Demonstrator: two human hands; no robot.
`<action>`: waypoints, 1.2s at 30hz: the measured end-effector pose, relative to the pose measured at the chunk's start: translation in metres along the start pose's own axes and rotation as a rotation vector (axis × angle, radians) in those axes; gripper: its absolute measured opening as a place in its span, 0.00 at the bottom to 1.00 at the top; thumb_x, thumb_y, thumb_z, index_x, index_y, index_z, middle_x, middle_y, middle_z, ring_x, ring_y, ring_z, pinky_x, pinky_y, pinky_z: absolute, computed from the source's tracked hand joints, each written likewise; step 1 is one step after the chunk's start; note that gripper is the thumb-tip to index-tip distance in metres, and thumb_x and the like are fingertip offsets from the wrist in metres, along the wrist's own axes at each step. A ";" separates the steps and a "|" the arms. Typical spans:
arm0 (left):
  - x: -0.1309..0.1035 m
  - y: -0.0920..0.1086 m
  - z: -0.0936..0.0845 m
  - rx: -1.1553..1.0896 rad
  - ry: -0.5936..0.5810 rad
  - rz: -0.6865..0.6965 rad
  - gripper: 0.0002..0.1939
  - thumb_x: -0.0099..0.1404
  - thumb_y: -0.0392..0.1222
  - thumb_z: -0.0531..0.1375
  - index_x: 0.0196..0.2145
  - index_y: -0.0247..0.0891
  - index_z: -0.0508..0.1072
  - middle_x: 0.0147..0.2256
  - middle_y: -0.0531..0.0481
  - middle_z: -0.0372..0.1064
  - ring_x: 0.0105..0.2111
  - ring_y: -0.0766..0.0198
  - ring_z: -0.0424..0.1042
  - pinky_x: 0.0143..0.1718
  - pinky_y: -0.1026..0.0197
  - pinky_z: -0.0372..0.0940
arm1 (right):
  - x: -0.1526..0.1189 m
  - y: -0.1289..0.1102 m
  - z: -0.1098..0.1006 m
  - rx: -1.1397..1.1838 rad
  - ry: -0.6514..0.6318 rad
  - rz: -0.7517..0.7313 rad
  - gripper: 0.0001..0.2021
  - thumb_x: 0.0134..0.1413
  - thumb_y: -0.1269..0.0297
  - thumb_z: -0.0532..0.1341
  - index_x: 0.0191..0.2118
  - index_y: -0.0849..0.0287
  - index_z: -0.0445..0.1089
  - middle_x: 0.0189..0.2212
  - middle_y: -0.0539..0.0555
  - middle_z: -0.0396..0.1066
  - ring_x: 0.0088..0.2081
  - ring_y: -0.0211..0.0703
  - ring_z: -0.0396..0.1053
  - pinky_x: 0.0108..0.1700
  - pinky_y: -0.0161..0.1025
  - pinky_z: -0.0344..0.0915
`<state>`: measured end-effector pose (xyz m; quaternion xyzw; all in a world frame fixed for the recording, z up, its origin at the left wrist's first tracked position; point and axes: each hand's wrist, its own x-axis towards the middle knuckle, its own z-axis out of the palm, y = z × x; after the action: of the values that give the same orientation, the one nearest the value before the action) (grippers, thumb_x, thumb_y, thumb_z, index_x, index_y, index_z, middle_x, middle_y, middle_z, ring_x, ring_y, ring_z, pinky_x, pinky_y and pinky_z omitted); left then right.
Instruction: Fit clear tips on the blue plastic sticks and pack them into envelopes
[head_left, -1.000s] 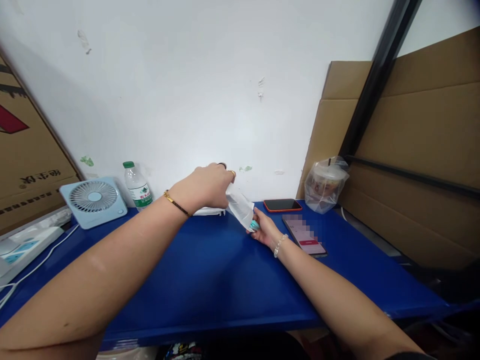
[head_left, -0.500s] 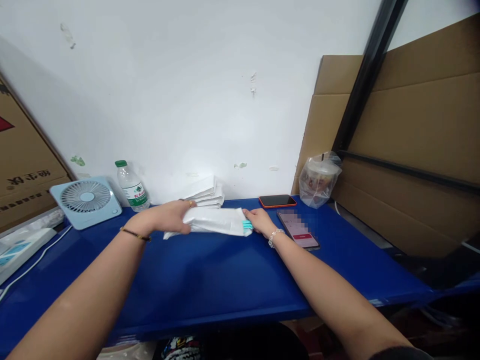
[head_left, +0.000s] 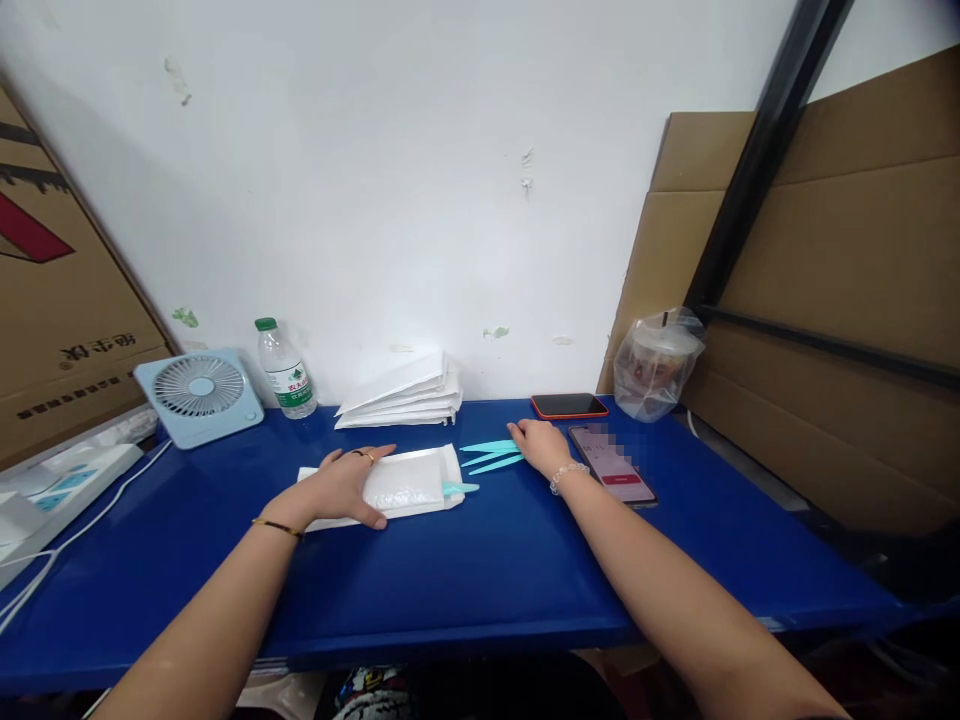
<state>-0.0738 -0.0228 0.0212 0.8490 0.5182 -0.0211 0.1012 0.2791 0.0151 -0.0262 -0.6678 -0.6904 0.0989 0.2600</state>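
Note:
My left hand (head_left: 343,487) lies spread over a white padded envelope (head_left: 412,482) on the blue table, pressing on its left half. A turquoise pointed strip (head_left: 460,489) pokes out of the envelope's right end. Beyond that end, my right hand (head_left: 538,447) is closed on several slim turquoise strips (head_left: 491,457) with tapered tips, which fan out to the left. The ends inside my right hand are hidden, so their exact kind cannot be made out. Behind the envelope, a stack of white padded envelopes (head_left: 405,392) lies against the wall.
A light blue fan (head_left: 201,395), a water bottle (head_left: 286,372) and a power strip (head_left: 67,500) stand on the left. To the right are an orange-edged phone (head_left: 568,405), a second phone (head_left: 615,470) with a lit screen and a bagged drink cup (head_left: 656,365). Cardboard (head_left: 847,300) borders the right side.
My right hand has drawn the turquoise strips out of the envelope, leaving one poking out. The envelope now lies flat on the table, lower in view, under my left hand.

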 end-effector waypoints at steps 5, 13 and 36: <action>0.007 0.025 0.004 -0.026 0.071 0.071 0.45 0.45 0.57 0.63 0.60 0.45 0.56 0.52 0.43 0.64 0.49 0.46 0.65 0.52 0.50 0.54 | -0.010 -0.014 0.002 -0.147 -0.021 -0.158 0.19 0.61 0.53 0.50 0.30 0.58 0.71 0.34 0.60 0.70 0.40 0.48 0.66 0.35 0.38 0.57; -0.003 0.036 0.004 -0.001 0.196 0.115 0.39 0.48 0.48 0.62 0.58 0.46 0.57 0.48 0.47 0.66 0.48 0.51 0.65 0.52 0.55 0.53 | -0.032 -0.048 -0.008 0.087 -0.127 -0.534 0.11 0.59 0.58 0.55 0.38 0.57 0.71 0.33 0.53 0.67 0.33 0.38 0.64 0.34 0.33 0.57; -0.013 0.006 -0.022 0.214 0.320 0.057 0.32 0.48 0.37 0.57 0.53 0.47 0.64 0.44 0.46 0.67 0.47 0.51 0.64 0.53 0.49 0.44 | -0.028 -0.038 -0.022 -0.065 -0.362 -0.435 0.05 0.46 0.64 0.65 0.28 0.59 0.71 0.29 0.53 0.70 0.29 0.38 0.64 0.26 0.32 0.52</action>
<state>-0.0758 -0.0330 0.0458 0.8617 0.4984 0.0621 -0.0726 0.2560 -0.0206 0.0048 -0.4834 -0.8555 0.1363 0.1263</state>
